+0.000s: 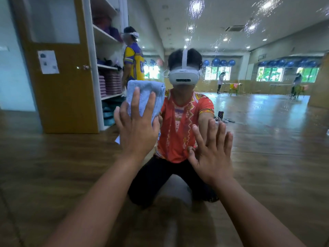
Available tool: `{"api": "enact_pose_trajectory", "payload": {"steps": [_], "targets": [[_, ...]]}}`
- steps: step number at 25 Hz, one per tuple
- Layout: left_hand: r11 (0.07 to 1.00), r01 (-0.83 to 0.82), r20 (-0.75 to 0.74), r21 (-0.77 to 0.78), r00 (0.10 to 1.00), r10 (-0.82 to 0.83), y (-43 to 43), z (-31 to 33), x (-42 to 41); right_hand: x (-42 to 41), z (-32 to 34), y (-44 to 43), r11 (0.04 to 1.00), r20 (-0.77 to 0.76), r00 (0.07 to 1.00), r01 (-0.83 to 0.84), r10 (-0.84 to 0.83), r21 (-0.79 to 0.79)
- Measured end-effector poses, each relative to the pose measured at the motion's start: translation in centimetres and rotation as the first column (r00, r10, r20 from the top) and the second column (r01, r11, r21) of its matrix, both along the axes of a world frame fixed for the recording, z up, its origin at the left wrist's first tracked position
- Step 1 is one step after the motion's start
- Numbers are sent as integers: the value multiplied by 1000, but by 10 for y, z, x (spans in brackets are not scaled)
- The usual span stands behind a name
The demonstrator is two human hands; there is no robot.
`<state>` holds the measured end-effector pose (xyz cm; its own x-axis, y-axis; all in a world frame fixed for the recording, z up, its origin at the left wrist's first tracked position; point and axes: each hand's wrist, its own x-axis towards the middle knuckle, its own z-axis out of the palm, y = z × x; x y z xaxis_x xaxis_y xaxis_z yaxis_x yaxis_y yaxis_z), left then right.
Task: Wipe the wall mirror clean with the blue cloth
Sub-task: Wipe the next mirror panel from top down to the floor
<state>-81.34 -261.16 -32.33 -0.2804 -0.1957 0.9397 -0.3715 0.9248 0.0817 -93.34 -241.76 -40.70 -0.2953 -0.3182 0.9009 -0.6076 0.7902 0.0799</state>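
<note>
Left hand [137,132] pressing blue cloth [144,86], partly hidden

No text reads clearly; the door's [60,97] paper notice [48,61] is blurred.

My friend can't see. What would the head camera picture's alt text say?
A left hand presses a folded blue cloth flat against a wall mirror while the right hand rests open on the glass. Droplets speckle the mirror's top.

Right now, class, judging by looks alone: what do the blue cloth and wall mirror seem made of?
Blue cloth: likely terry or microfibre, matte; its surface looks nubby and folds softly. Wall mirror: glass, glossy; it gives a clear reflection and carries spray droplets.
</note>
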Motion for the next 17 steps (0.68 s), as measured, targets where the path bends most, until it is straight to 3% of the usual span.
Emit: {"api": "enact_pose_trajectory", "payload": {"steps": [6,17], "targets": [[984,138,-12,-115,990,-141,-8,-2,-13,-1,0,0,1000,-19,1000,2,-2,1],[963,182,9,-197,983,-184,-19,-11,-11,7,1,4,999,25,999,45,-46,25]]}}
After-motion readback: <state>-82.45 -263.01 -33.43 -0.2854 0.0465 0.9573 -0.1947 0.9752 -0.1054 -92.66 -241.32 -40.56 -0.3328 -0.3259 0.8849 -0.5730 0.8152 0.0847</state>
